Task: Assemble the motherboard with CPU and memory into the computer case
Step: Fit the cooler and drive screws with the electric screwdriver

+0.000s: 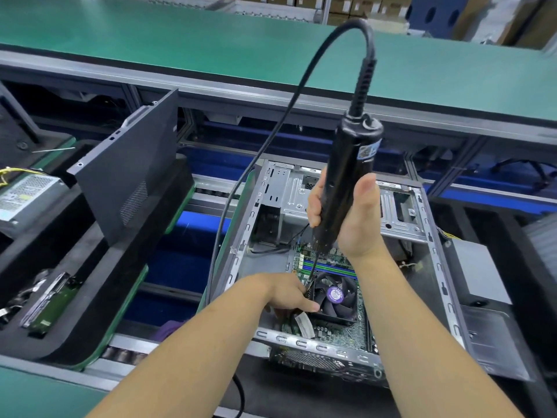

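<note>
The right hand [343, 215] grips an electric screwdriver [346, 176] upright; its fingers [313, 203] curl round the left side of the barrel and the thumb lies up the right side. The bit [313, 267] points down from below the fingers to the upper left corner of the fan [334, 297]. A black cable [271, 140] arches from the top of the screwdriver, above the fingers, and drops down to their left.

The left hand [286, 292] rests on the left edge of the fan. The thumb is extended along the fan frame; the other fingers are bent close to the bit tip. Whether they pinch anything cannot be told.

The fan sits on the motherboard [337, 330], which lies inside the open case [434, 267] directly below both hands. Green memory slots [328, 263] lie on the board between the 2 hands. A metal drive cage [289, 194] fills the far part of the case, behind the right fingers.

Left of the hands, a black side panel [129, 170] stands tilted on a black foam tray [75, 297]. Further left on the tray lie a power supply [27, 194] and a hard drive [45, 303]. A green tabletop [211, 34] runs beyond the case.
</note>
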A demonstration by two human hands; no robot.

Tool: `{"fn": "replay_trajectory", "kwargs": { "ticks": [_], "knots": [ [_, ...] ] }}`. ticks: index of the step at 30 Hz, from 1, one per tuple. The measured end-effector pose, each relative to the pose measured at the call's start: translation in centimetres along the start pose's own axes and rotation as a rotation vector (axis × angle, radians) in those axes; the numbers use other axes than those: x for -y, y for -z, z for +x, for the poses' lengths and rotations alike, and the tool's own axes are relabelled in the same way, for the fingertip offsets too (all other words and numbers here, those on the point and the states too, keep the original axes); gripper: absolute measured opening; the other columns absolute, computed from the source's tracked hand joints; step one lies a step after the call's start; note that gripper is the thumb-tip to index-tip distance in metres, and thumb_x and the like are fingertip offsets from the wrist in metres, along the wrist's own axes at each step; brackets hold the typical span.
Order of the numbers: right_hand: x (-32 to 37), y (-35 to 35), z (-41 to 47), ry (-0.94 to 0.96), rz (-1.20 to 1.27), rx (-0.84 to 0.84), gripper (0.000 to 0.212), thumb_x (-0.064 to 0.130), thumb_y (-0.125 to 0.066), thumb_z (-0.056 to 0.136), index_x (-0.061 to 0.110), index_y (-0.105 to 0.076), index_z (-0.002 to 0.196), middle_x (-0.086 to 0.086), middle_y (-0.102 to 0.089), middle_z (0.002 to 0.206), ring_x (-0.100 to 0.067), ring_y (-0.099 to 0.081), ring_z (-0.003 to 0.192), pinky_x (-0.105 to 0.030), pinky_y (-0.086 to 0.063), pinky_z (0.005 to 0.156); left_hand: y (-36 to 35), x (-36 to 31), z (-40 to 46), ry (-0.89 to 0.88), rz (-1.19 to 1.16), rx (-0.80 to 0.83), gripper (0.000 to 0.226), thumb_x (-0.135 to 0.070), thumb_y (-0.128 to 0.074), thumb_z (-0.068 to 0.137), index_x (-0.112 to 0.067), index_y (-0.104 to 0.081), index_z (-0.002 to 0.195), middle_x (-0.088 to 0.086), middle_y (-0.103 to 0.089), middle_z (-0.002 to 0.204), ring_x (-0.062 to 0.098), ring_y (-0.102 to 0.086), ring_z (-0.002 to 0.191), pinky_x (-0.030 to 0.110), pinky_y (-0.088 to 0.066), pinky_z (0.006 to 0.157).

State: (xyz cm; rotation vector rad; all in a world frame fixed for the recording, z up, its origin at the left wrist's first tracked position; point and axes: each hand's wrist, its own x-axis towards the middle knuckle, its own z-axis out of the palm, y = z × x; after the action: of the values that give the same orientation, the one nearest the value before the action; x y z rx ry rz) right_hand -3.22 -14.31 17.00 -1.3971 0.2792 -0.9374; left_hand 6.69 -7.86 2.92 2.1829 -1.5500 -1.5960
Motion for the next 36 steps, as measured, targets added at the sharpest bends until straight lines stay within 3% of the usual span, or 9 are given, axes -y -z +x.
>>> {"fn": "replay_trajectory", "kwargs": {
  "ticks": [5,11,15,21,26,29,32,33,36],
  "knots": [
    [-0.2,1.0,-0.3,0.099,0.026,-0.157,0.076,0.085,-0.054,0.078,0.010,-0.053,0.087,-0.002,-0.056,0.059,-0.023,-0.051,0.045,-0.025,-0.042,0.048,0.3,0.0,0.2,0.004,-0.012,-0.007,0.050,-0.058,-0.064,0.088,-0.012,-0.050,0.075,0.007,-0.049,0.079,0.026,-0.050,0.071,0.035,-0.048,0.069],
    [-0.6,-0.1,-0.5,0.050,-0.001,-0.008,0.084,0.087,-0.057,0.073,0.004,-0.050,0.088,0.000,-0.055,0.059,-0.021,-0.049,0.045,-0.027,-0.041,0.048,0.3,0.0,0.3,-0.041,-0.016,-0.002,0.048,-0.055,-0.063,0.090,-0.009,-0.052,0.080,0.010,-0.050,0.081,0.025,-0.050,0.072,0.035,-0.045,0.067],
    [-1.0,0.0,-0.7,0.077,0.003,0.006,0.079,0.083,-0.055,0.078,0.005,-0.052,0.091,0.005,-0.057,0.061,-0.021,-0.050,0.046,-0.029,-0.042,0.048,0.2,0.2,0.1,-0.059,0.066,0.001,0.054,-0.061,-0.056,0.091,-0.006,-0.058,0.088,0.009,-0.056,0.088,0.025,-0.054,0.075,0.038,-0.050,0.073],
    [-1.0,-0.3,-1.0,0.076,0.014,0.031,0.074,0.079,-0.053,0.083,0.006,-0.052,0.092,0.005,-0.057,0.062,-0.021,-0.050,0.047,-0.028,-0.042,0.048,0.0,0.1,0.0,-0.050,0.058,0.009,0.050,-0.060,-0.055,0.092,-0.011,-0.055,0.083,0.003,-0.053,0.083,0.024,-0.051,0.077,0.037,-0.049,0.073],
    [-0.3,-0.3,-0.4,0.014,0.012,-0.005,0.081,0.085,-0.056,0.075,0.005,-0.052,0.089,0.002,-0.057,0.062,-0.023,-0.049,0.048,-0.033,-0.041,0.050,0.3,0.0,-0.2,-0.021,0.068,0.010,0.063,-0.063,-0.055,0.090,-0.006,-0.061,0.116,0.011,-0.063,0.114,0.025,-0.058,0.088,0.042,-0.054,0.084],
    [0.7,-0.1,-0.1,0.032,0.062,-0.084,0.084,0.085,-0.061,0.072,0.003,-0.052,0.087,-0.003,-0.056,0.061,-0.024,-0.049,0.048,-0.031,-0.041,0.048,0.3,-0.2,-0.4,-0.016,0.084,0.036,0.087,-0.063,-0.066,0.083,-0.008,-0.041,0.146,0.010,-0.057,0.134,0.024,-0.063,0.098,0.042,-0.056,0.089],
    [1.7,0.3,-0.1,0.044,0.163,-0.079,0.074,0.086,-0.059,0.072,0.012,-0.058,0.080,-0.010,-0.054,0.059,-0.025,-0.048,0.046,-0.029,-0.040,0.050,0.4,0.1,-0.6,-0.034,0.075,0.044,0.107,-0.043,-0.083,0.077,-0.011,-0.018,0.156,0.016,-0.057,0.135,0.020,-0.065,0.071,0.036,-0.059,0.068],
    [1.9,0.4,-0.3,0.024,0.166,-0.070,0.075,0.087,-0.059,0.071,0.012,-0.058,0.079,-0.012,-0.053,0.058,-0.025,-0.047,0.046,-0.029,-0.039,0.050,0.3,0.3,-0.7,-0.025,0.070,0.022,0.106,-0.036,-0.085,0.076,-0.013,-0.018,0.154,0.019,-0.059,0.131,0.019,-0.063,0.068,0.033,-0.055,0.059],
    [1.7,0.5,-1.2,-0.026,0.118,-0.076,0.083,0.089,-0.060,0.066,0.008,-0.053,0.082,-0.015,-0.051,0.059,-0.026,-0.044,0.047,-0.033,-0.037,0.049,0.0,0.3,-1.1,0.009,0.004,-0.031,0.095,-0.036,-0.087,0.073,-0.018,-0.021,0.139,0.012,-0.062,0.111,0.020,-0.063,0.071,0.029,-0.052,0.054]
  ]
}}
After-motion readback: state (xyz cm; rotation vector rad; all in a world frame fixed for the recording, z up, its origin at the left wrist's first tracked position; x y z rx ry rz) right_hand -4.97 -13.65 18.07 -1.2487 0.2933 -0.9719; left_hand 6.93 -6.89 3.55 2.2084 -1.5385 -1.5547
